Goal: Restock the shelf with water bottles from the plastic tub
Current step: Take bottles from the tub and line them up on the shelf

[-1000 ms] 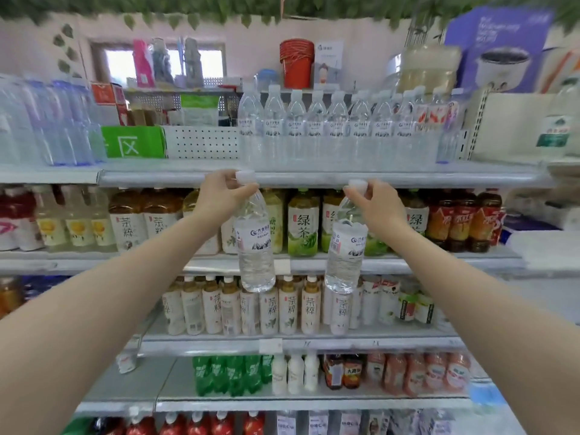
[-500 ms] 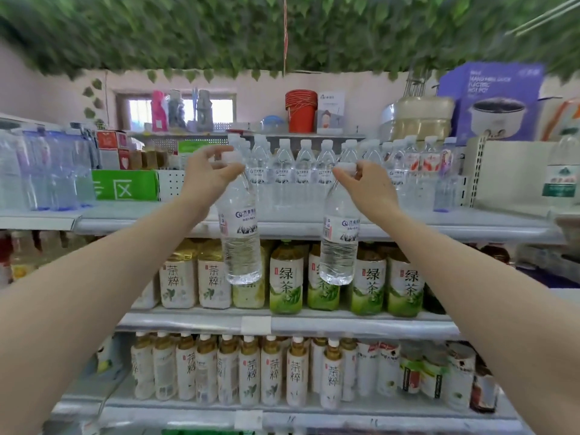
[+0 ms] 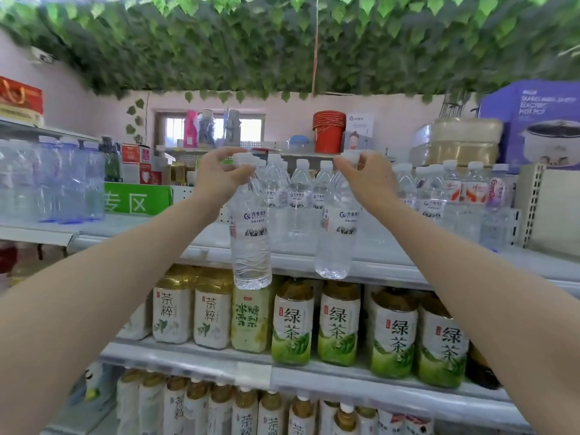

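Your left hand and right hand pinch two water bottles by their caps, letting them hang free, probably to clear the shelf at twelve o'clock.

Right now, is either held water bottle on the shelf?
No: left hand and right hand pinch left water bottle and right water bottle by their caps, bases hanging before the shelf.

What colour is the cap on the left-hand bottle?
White; the cap shows best in the head view.

Two hands, two held water bottles, four green-tea bottles, one purple box.
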Motion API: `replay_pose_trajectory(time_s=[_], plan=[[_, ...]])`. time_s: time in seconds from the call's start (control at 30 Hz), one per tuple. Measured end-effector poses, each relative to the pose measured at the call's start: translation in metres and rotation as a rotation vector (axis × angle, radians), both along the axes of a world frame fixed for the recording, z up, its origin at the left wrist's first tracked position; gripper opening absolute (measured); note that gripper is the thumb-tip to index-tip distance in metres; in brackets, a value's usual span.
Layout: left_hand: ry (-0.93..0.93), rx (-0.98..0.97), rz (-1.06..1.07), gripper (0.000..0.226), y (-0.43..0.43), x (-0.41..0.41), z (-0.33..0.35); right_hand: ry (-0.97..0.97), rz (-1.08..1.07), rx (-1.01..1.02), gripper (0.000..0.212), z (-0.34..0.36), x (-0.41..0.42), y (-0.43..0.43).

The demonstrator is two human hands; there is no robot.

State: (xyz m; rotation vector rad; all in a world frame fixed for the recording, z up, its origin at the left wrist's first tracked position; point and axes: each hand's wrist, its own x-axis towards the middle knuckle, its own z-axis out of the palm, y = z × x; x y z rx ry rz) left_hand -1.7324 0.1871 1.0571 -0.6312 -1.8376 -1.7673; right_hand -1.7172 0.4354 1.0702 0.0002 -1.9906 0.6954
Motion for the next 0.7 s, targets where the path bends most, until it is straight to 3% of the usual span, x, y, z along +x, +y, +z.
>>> replay_pose_trajectory(time_s=[0.2, 0.37, 0.7], plan=[[0.038, -0.001, -0.037, 0.032, -0.008, -0.027, 0.015, 0.057, -0.014, -0.009, 0.041, 0.020, -0.036, -0.020], [0.062, -0.074, -0.047, 0.046, -0.016, -0.054, 0.035, 0.069, -0.073, 0.031, 0.039, 0.035, -0.070, -0.036], [0.067, -0.035, -0.152, 0.029, -0.023, -0.091, 0.041, -0.055, -0.168, 0.065, 0.048, 0.025, -0.153, -0.042]])
